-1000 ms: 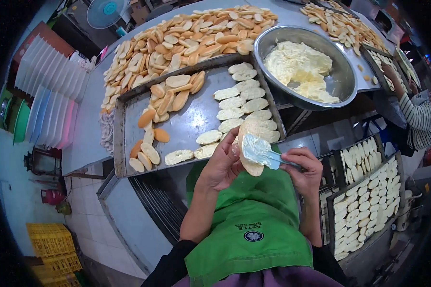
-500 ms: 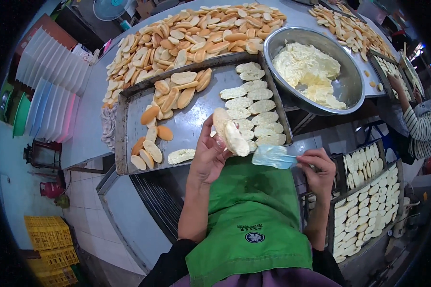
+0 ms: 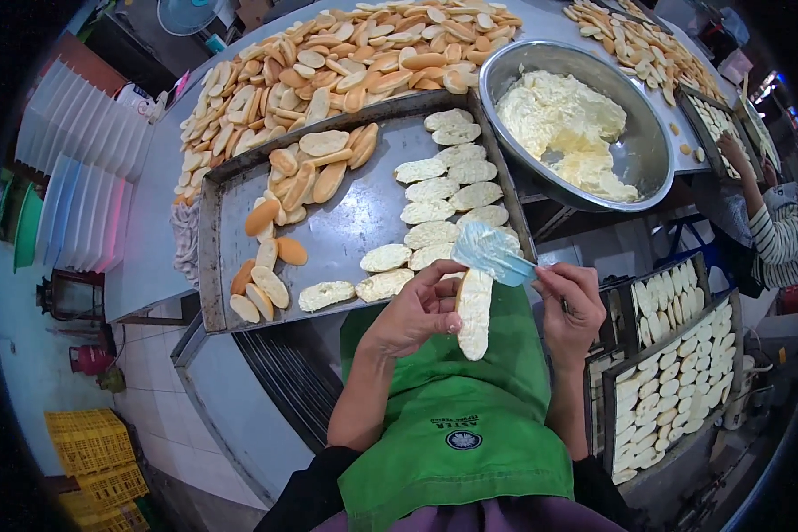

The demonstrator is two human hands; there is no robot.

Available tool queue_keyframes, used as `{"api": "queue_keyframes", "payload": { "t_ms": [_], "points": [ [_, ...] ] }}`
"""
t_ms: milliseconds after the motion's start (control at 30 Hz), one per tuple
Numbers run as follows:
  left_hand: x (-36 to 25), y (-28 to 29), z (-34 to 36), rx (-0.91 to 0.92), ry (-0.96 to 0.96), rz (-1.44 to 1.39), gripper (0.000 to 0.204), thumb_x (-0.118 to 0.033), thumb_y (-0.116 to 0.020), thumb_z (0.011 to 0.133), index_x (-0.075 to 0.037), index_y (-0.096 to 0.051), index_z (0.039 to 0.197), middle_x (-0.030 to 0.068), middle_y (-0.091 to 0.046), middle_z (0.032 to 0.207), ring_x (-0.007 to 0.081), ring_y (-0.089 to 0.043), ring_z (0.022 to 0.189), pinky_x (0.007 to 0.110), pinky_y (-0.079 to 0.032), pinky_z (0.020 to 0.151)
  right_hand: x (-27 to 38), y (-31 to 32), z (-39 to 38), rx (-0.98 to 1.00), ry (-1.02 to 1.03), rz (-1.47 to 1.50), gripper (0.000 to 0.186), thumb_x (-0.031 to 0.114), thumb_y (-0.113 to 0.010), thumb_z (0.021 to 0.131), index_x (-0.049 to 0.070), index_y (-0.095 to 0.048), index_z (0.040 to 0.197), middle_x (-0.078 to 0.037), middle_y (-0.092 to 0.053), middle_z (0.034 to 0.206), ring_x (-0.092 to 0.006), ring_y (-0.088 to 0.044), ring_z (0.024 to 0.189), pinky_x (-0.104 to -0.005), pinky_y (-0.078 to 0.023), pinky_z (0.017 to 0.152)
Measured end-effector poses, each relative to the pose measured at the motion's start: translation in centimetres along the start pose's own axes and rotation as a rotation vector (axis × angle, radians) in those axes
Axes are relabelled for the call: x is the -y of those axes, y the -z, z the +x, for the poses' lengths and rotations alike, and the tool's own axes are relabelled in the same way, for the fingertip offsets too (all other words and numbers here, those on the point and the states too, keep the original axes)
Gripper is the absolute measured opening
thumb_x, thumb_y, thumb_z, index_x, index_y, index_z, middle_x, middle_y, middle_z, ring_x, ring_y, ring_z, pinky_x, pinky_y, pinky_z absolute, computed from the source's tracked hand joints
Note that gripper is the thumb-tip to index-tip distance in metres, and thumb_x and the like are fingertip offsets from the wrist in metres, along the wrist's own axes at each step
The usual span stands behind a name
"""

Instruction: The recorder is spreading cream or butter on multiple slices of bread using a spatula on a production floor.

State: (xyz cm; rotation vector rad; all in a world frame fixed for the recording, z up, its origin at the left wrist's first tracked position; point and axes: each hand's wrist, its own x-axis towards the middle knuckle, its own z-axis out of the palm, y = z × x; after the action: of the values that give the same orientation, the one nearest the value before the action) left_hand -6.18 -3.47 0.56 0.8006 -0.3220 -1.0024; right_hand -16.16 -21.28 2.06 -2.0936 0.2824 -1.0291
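Nearest, above the green apron [image 3: 457, 443], the left hand [image 3: 410, 317] pinches an oblong bread slice [image 3: 475, 328] between thumb and fingers at its left edge; the slice is held lengthwise, just off the near side of the tray, its pale, coated face turned up to view. It should be very light and soft, with a porous crumb that would dent or tear under a hard squeeze, and the coated face is probably slippery, so the crust rim or the underside is the place to take hold, with 2 or 3 fingertips. The right hand [image 3: 571, 306] grasps the handle of a light blue spatula [image 3: 489, 251], whose smeared blade overlaps the slice's far end; how hard it presses, I cannot tell. The blade looks thin and likely bends a little, so a hold close to its base should steer it best. Beyond lies the metal baking tray [image 3: 350, 235], with coated slices [image 3: 430, 213] in rows at its right and plain bread halves [image 3: 300, 182] heaped at its left. Farther right, a steel mixing bowl [image 3: 652, 146] holds thick cream [image 3: 559, 115], seemingly soft enough to scoop easily. Farthest, a broad bread pile [image 3: 363, 58] covers part of the table.
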Motion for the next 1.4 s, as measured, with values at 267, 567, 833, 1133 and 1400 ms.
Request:
{"api": "queue_keyframes", "payload": {
  "t_ms": [267,567,833,1133,1400],
  "points": [
    [0.1,0.6,0.0,0.109,0.072,-0.037,0.088,-0.023,-0.079,0.058,-0.006,-0.029,0.129,0.0121,-0.048,0.117,0.0221,-0.052,0.102,0.038,-0.045,0.085,-1.4,-1.5,-0.3,0.028,-0.293,0.172,0.022,-0.007,-0.062,0.066,0.002,-0.065,0.086,-0.007,-0.058,0.083,-0.0155,-0.054,0.079,-0.0234,-0.042,0.07],
    [-9.3,7.7,4.9,-0.308,-0.074,0.452,0.044,-0.018,-0.051,0.086,-0.005,-0.035,0.125,0.0084,-0.053,0.106,0.0162,-0.055,0.094,0.03,-0.047,0.081,-4.4,0.8,-2.0,-0.013,-0.546,0.465,0.023,-0.005,-0.063,0.07,-0.003,-0.062,0.093,-0.005,-0.054,0.093,-0.0099,-0.049,0.08,-0.0196,-0.039,0.071],
    [-13.2,16.0,17.1,-0.316,0.222,1.025,0.031,-0.013,-0.046,0.086,-0.003,-0.049,0.115,0.0032,-0.057,0.094,0.0105,-0.053,0.081,0.024,-0.044,0.068,-4.1,1.9,-2.7,0.025,-0.56,0.433,0.022,-0.005,-0.061,0.072,-0.004,-0.06,0.094,-0.006,-0.051,0.096,-0.0108,-0.05,0.085,-0.0207,-0.04,0.075],
    [-12.4,18.4,22.2,-0.018,0.027,1.782,0.024,-0.005,-0.059,0.072,-0.006,-0.062,0.095,0.0098,-0.063,0.088,0.0203,-0.06,0.082,0.031,-0.046,0.073,-5.1,3.0,-2.9,-0.061,-0.569,0.396,0.022,-0.006,-0.059,0.073,-0.004,-0.06,0.095,-0.005,-0.052,0.097,-0.0091,-0.051,0.082,-0.0194,-0.041,0.072],
    [-11.8,17.9,21.7,0.025,0.057,1.715,0.026,-0.003,-0.057,0.073,-0.006,-0.061,0.098,0.0093,-0.064,0.089,0.0191,-0.06,0.082,0.029,-0.046,0.076,-5.0,2.0,-2.5,-0.017,-0.591,0.425,0.022,-0.004,-0.061,0.073,-0.003,-0.06,0.095,-0.005,-0.053,0.096,-0.01,-0.051,0.083,-0.02,-0.041,0.073]
  ]
}}
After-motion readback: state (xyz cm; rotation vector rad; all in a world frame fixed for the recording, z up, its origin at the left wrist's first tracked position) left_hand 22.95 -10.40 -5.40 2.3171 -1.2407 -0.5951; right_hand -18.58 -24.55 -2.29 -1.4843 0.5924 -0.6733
